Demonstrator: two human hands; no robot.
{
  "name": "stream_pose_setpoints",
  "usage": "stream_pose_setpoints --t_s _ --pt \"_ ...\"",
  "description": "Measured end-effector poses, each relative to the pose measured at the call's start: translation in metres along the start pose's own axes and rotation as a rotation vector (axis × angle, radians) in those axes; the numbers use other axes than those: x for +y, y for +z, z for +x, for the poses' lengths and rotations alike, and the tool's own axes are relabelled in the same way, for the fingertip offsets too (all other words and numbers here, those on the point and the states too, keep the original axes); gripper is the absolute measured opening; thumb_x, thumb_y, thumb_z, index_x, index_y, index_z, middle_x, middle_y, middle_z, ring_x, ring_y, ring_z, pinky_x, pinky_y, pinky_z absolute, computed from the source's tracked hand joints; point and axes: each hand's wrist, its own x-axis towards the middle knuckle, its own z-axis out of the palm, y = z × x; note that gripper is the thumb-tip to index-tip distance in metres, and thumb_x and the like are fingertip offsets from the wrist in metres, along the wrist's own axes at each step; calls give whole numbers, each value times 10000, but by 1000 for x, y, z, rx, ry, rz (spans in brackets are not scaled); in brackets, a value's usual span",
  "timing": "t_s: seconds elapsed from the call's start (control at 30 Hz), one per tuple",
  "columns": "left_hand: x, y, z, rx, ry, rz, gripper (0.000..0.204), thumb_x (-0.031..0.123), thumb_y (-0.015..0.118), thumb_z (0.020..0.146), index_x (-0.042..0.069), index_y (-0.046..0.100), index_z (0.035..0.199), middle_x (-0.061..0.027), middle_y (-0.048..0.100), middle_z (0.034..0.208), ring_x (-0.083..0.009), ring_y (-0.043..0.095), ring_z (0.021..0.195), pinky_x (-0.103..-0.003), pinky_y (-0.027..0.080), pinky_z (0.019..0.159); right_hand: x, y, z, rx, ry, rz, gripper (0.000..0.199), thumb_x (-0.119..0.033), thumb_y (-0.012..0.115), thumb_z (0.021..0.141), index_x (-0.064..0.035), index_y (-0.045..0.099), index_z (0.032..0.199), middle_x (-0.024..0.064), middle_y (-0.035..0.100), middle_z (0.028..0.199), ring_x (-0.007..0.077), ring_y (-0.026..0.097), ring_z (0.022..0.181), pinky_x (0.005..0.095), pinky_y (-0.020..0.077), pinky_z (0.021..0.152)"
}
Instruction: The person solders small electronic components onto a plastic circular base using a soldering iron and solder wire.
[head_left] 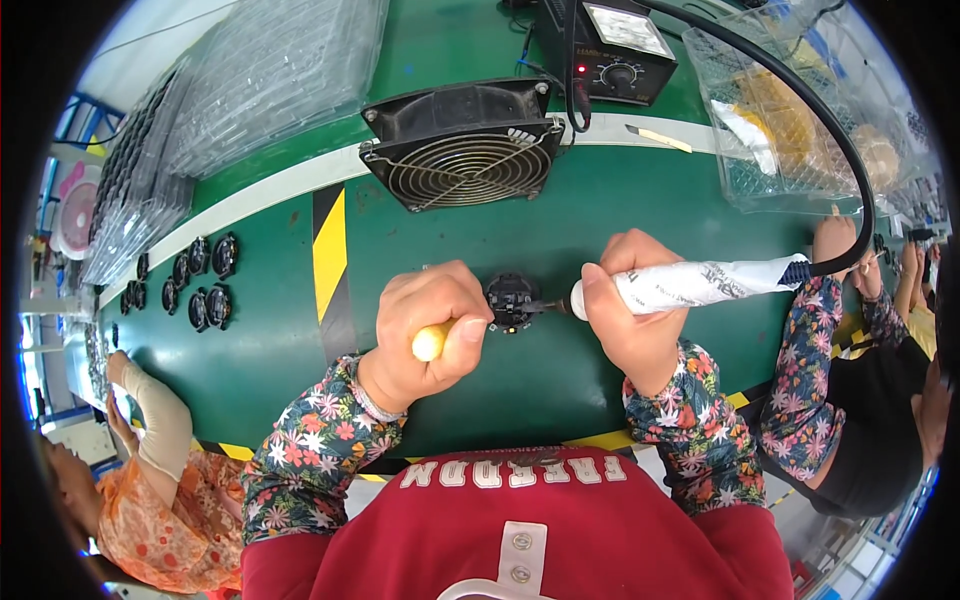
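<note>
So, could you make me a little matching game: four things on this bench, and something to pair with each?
1. fan
2. white-wrapped tool
3. yellow-ended object
4. control box

A. held in the left hand
B. red light lit
C. held in the right hand
D. round grille on its face

Pairs: 1-D, 2-C, 3-A, 4-B

1. Has a workpiece (511,297) on the table (545,400), between the left hand (432,318) and the right hand (632,318).
2. Holds a rod (430,343) in the left, a soldering iron (690,286) in the right.
3. Has a fan (463,150) behind the workpiece, a control box (605,55) behind and right of the fan.
4. Has loose parts (225,256) on the table's left, before stacked trays (275,95).
5. Has a knife (660,138) before the box, a tray (742,192) right of it.
</note>
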Motion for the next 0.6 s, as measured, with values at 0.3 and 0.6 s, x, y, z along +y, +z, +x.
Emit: stream_pose_setpoints --t_s 0.3,0.6 --pt "0 -3 -1 -41 -54 26 247 209 492 840 28 495 671 -111 560 634 -187 527 526 -280 416 485 2 1 -1 34 3 13 207 37 555 756 -41 406 635 12 423 576 86 364 512 242 293 465" --pt "1 -2 -3 9 -28 -31 152 90 582 771 46 482 665 -68 517 606 -207 488 489 -295 371 441 0 7 -7 54 67 81 189 14 543 780 -46 409 661 17 429 587 81 352 531 238 287 485"
